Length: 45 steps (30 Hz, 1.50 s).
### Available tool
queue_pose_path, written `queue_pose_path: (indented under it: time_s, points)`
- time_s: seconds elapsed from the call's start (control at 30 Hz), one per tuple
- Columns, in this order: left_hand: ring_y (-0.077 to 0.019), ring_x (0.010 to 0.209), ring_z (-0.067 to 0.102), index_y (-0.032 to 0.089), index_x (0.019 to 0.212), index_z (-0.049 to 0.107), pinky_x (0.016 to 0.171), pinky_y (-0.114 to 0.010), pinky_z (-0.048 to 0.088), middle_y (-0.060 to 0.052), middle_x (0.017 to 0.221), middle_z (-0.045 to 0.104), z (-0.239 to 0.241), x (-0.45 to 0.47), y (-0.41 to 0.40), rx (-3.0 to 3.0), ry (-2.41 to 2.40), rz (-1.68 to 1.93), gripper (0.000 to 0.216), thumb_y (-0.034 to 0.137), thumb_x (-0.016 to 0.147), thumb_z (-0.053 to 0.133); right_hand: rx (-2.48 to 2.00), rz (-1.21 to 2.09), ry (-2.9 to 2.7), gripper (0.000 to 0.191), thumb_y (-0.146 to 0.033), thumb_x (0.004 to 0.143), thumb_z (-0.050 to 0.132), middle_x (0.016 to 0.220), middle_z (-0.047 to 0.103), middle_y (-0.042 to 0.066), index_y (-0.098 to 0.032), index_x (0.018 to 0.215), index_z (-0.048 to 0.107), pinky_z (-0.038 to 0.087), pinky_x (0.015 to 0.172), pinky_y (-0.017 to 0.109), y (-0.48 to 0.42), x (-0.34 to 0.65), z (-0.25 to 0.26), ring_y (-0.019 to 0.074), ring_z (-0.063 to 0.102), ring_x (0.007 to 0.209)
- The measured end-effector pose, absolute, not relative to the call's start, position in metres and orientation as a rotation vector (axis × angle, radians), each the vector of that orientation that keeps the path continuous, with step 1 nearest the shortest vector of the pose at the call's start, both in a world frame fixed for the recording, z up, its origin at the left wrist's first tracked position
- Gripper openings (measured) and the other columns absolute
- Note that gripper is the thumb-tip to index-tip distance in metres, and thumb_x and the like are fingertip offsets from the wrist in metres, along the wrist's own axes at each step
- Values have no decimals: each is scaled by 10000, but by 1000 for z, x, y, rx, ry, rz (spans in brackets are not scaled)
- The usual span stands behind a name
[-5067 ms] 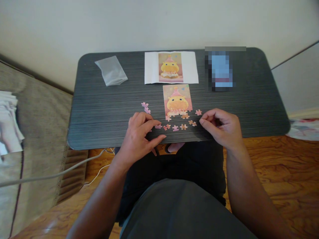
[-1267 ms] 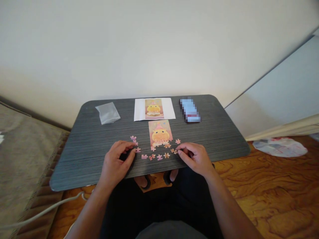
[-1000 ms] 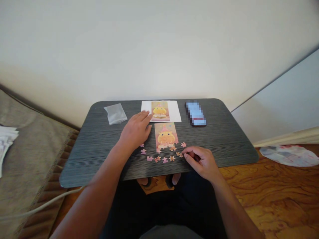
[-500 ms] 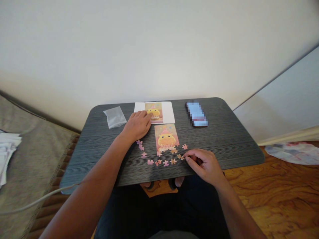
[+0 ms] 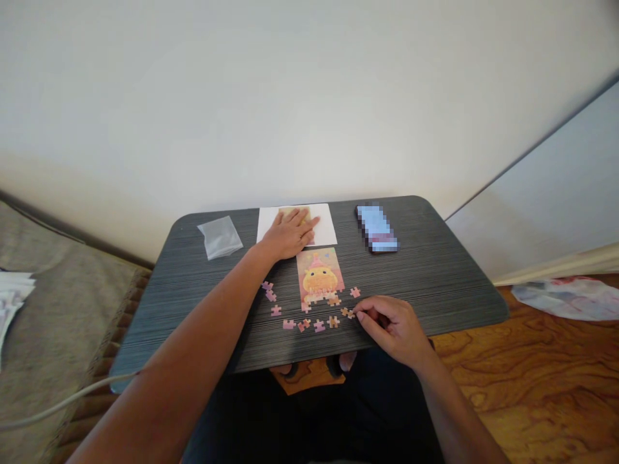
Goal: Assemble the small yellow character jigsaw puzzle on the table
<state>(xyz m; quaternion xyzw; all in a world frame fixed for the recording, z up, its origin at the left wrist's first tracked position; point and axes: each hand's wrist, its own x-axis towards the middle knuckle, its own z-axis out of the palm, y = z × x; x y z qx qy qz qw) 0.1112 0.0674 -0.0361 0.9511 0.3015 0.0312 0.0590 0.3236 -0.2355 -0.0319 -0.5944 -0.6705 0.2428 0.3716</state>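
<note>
Left hand [image 5: 289, 235] spread over white sheet [image 5: 326, 222], blocking most of its printed picture [image 5: 284, 211]. Right hand [image 5: 389, 323]: thumb and index tips at brownish piece [image 5: 345, 312]; can't tell if pinched. Part-built puzzle [image 5: 319, 278] lies between hands, lower edge ragged. Loose pieces [image 5: 320, 326] arc around it, print too small to read. Phone-like object [image 5: 377, 225] pixelated. Paper stack [image 5: 13, 290] cut off at frame's left.
</note>
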Motion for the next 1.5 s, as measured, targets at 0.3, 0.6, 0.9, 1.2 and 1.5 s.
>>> queue_pose_path:
  time_s: [0.3,0.6,0.9,1.2,1.5]
  points:
    - [-431,1712,20,454,1729,248,1316,-750,36,-31,1856,131,-30,139,76,2732,964,-55,641,620,1111,297,-1508,629,-1720,116,-260,1014,653,708,611,-22,-244,998,767,400,670,314,-234,322,-30,153,578,654]
    - [-368,1724,3,402,1743,227,1323,-743,-21,-28,1855,105,-40,131,77,2687,918,57,672,642,1117,268,-1516,689,-1631,133,-278,1011,663,689,602,-31,-236,976,785,369,622,299,-232,323,-26,135,528,601]
    - [-341,1619,366,194,1551,597,1341,-588,266,-144,1725,437,-22,84,79,2735,908,450,557,445,1073,460,-1535,734,-1571,142,-324,1018,687,654,577,-44,-238,972,790,354,580,294,-232,325,-27,125,492,564]
    - [-194,908,668,216,998,811,848,-334,526,-58,1020,743,-9,6,40,2575,941,504,287,447,949,649,-1713,616,-1451,185,-393,1010,699,761,696,-1,-244,1019,809,417,592,310,-226,326,-36,150,562,608]
    - [-164,874,634,218,1109,805,747,-280,489,-42,1025,758,6,-4,24,2193,721,53,415,530,838,838,-1840,530,-1575,149,-377,976,725,770,690,0,-247,1031,775,454,641,316,-211,325,-26,158,580,643]
